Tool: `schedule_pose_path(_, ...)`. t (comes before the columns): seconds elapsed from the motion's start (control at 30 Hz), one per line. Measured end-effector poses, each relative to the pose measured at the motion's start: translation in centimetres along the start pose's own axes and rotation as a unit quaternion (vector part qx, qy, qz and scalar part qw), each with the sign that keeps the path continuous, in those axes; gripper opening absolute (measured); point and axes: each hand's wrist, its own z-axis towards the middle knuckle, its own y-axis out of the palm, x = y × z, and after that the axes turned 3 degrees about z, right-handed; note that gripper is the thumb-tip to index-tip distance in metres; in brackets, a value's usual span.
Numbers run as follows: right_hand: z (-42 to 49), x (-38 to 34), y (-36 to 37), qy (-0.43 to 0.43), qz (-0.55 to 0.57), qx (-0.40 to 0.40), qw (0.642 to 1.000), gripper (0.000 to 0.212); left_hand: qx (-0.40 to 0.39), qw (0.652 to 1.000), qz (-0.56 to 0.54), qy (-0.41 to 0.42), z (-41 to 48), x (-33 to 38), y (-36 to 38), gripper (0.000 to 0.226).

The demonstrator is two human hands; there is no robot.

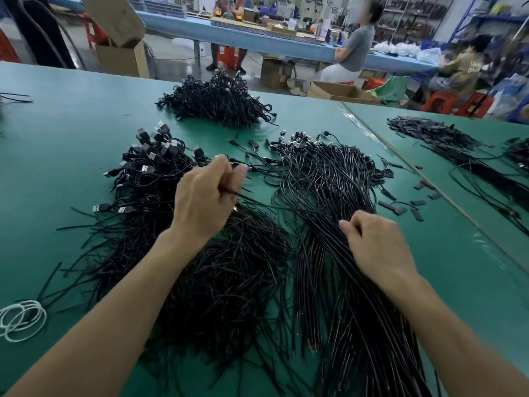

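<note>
Heaps of thin black cables lie on a green table [71, 133]. My left hand [204, 199] is raised above the middle heap [229, 282] and pinches one thin black cable [232, 192] between thumb and fingers. My right hand [378, 245] lies on the long straight cable bundle [329, 196], its fingers curled round a few strands. A pile with USB plugs [148, 164] sits to the left of my left hand.
Another tangled cable heap [217, 101] lies farther back. Short black sleeve pieces [415, 202] are scattered to the right, with more black pieces [432, 133] beyond a table seam. White loops [21, 319] lie at the left. People sit at a blue bench [257, 38] behind.
</note>
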Motion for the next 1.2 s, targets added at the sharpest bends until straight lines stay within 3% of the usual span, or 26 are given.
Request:
schedule_pose_path(0.07,-0.2,-0.3,-0.1,-0.015,-0.067,-0.078,0.995,0.023,-0.043,0.997,0.030,0.057,-0.3,1.3,-0.7,0.034)
schedule_pose_path(0.13,-0.9,-1.2,0.1,-0.104,-0.063,-0.156,0.980,0.051,-0.109,0.989,0.062,0.083,-0.9,2.4,-0.9,0.034)
schedule_pose_path(0.2,-1.9,-2.7,0.7,-0.196,0.003,-0.186,0.963,0.074,-0.164,0.979,0.085,0.087,-1.5,3.3,-0.5,0.035)
schedule_pose_path(0.27,-2.9,-4.1,1.4,-0.244,0.098,-0.164,0.951,0.061,-0.203,0.972,0.093,0.079,-2.1,3.9,-0.1,0.034)
schedule_pose_path(0.37,-3.4,-5.2,1.6,-0.240,0.221,-0.100,0.940,0.024,-0.212,0.973,0.082,0.045,-2.8,4.0,0.0,0.034)
schedule_pose_path(0.53,-3.0,-5.1,0.4,-0.175,0.378,0.042,0.908,0.021,-0.243,0.966,0.074,-0.050,-3.0,3.5,-0.8,0.053)
schedule_pose_path(0.6,-2.2,-5.1,-0.3,-0.142,0.439,0.098,0.882,0.022,-0.289,0.952,-0.027,-0.099,-2.7,3.9,-1.3,0.063)
schedule_pose_path(0.67,-1.5,-5.2,-0.8,-0.112,0.478,0.137,0.860,0.022,-0.351,0.902,-0.196,-0.159,-2.2,4.6,-2.0,0.067)
schedule_pose_path(0.77,-1.3,-6.0,-0.9,-0.082,0.461,0.128,0.875,0.020,-0.459,0.790,-0.366,-0.178,-1.6,5.9,-3.3,0.059)
schedule_pose_path(0.83,-1.5,-6.4,-0.7,-0.075,0.421,0.025,0.904,0.019,-0.468,0.720,-0.476,-0.188,-1.5,6.8,-4.1,0.053)
schedule_pose_path(0.93,-2.3,-6.9,-0.4,-0.135,0.338,-0.183,0.913,0.020,-0.343,0.668,-0.603,-0.271,-1.1,7.7,-4.4,0.049)
schedule_pose_path(1.0,-3.1,-7.3,-0.2,-0.174,0.294,-0.251,0.906,0.022,-0.228,0.661,-0.634,-0.330,-1.0,7.6,-4.0,0.047)
schedule_pose_path(1.07,-3.7,-7.7,-0.3,-0.208,0.279,-0.266,0.899,0.028,-0.146,0.669,-0.630,-0.366,-1.1,7.1,-3.4,0.042)
schedule_pose_path(1.1,-4.0,-7.9,-0.4,-0.222,0.282,-0.262,0.896,0.030,-0.124,0.700,-0.602,-0.363,-1.2,6.9,-2.9,0.041)
schedule_pose_path(1.2,-4.4,-8.5,-1.2,-0.254,0.298,-0.198,0.898,0.031,-0.093,0.869,-0.407,-0.267,-1.9,6.1,-2.0,0.034)
